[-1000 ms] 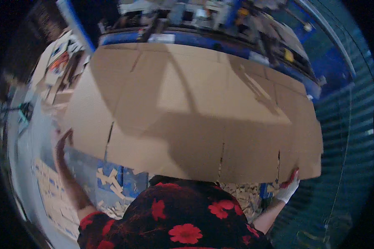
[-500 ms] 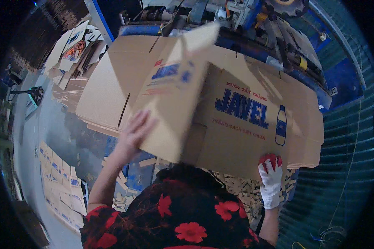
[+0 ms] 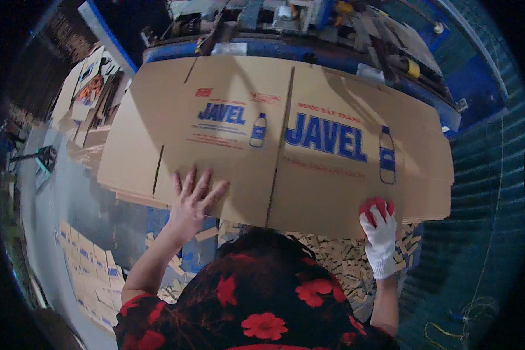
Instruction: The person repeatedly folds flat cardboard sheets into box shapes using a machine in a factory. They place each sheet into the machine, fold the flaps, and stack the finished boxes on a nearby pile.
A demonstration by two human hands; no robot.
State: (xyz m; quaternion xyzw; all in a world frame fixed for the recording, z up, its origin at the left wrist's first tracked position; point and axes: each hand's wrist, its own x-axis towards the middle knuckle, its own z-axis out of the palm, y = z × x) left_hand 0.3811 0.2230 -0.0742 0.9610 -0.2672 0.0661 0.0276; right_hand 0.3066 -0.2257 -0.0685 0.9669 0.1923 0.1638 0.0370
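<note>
A printed brown cardboard box blank point(image 3: 326, 195) lies unfolded flat in front of me, with blue and red print, bottle drawings and dark slots. My bare left hand point(image 3: 193, 201) rests on its near left part, palm down and fingers spread. At the near right edge is my right hand point(image 3: 380, 233), in a white glove with red on the fingers. Its fingers are curled on the blank's edge; the thumb is hidden. More blanks show beneath at the left and right ends.
Beyond the blanks stands a blue machine point(image 3: 245, 49) with rollers and bars. Cardboard scraps point(image 3: 338, 256) lie heaped below the near edge. More printed blanks point(image 3: 90, 262) lie on the floor at left, near a pallet jack point(image 3: 45, 156). A corrugated green wall point(image 3: 478, 204) is at right.
The raised left panel of the blank has come down flat, showing its print. My left hand has moved slightly right and now lies spread on it. The right hand keeps to the near right edge.
</note>
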